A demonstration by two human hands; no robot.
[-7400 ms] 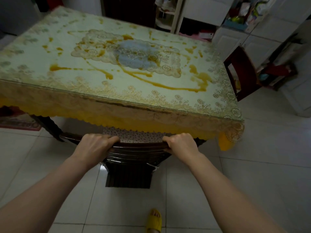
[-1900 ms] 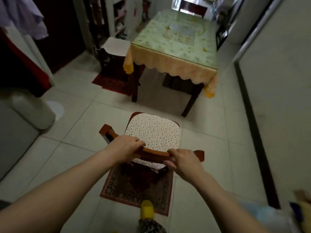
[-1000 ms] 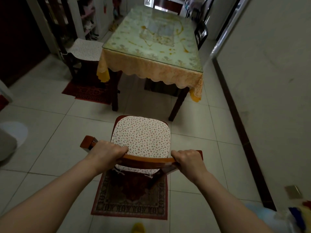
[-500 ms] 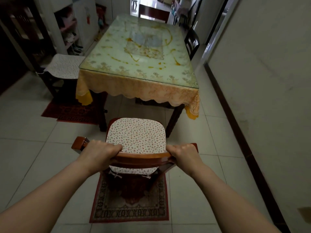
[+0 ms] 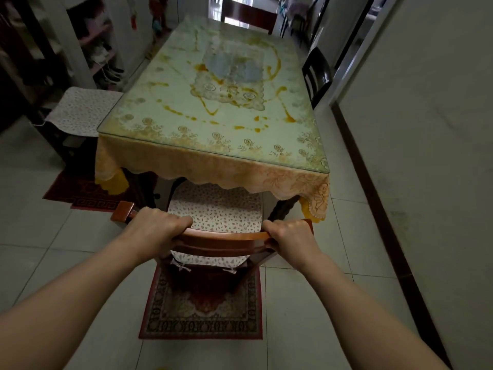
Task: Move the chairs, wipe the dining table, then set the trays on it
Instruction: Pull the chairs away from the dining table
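A wooden chair (image 5: 221,237) with a floral seat cushion (image 5: 216,212) stands at the near end of the dining table (image 5: 213,121); the front of its seat lies under the hanging yellow cloth. My left hand (image 5: 157,229) grips the left part of its top rail, and my right hand (image 5: 290,236) grips the right end. The glass tabletop is streaked with orange-brown spills over a lace cloth. No trays are in view.
A cushioned chair (image 5: 80,110) stands at the table's left, a dark chair (image 5: 317,76) at its right, another chair (image 5: 248,17) at the far end. Small red rugs (image 5: 202,313) lie on the tiled floor. A wall runs along the right; shelves stand at the left.
The chair, pulled far from the table earlier, has come back toward it with both hands on the rail; its seat now reaches under the cloth's edge.
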